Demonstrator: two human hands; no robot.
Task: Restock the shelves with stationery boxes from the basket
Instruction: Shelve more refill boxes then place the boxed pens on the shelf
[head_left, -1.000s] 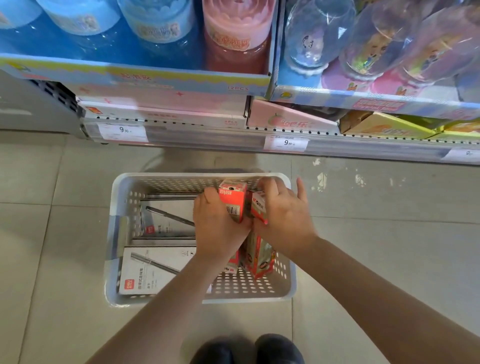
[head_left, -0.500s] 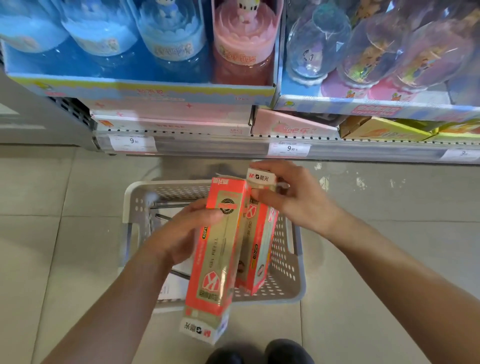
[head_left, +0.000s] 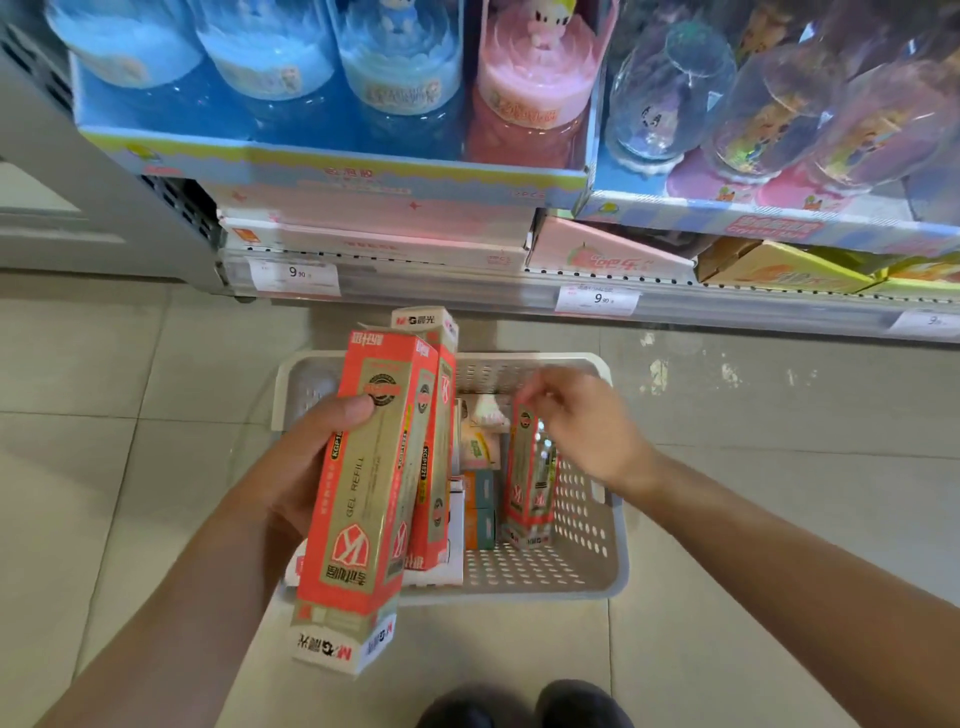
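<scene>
Two long red gel-refill boxes (head_left: 363, 483) are being held side by side in the left hand (head_left: 306, 462), above the left part of the white perforated basket (head_left: 587, 577), which is resting on the tiled floor (head_left: 104, 467) in front of the shelves (head_left: 675, 306). The fingers of that hand are being kept clamped around the boxes, with the thumb (head_left: 343, 410) pressed on the face of the nearer one. A third red box (head_left: 527, 483) is standing upright inside the basket near its right wall, and its top end is being touched by the right hand (head_left: 576, 421); that hand is blurred, so whether its fingers are closed on the box or only resting on it cannot be told. Smaller boxes are lying deeper in the basket. Price tags (head_left: 597, 300) are being displayed along the shelf edge, with pink flat packs (head_left: 374, 239) behind.
</scene>
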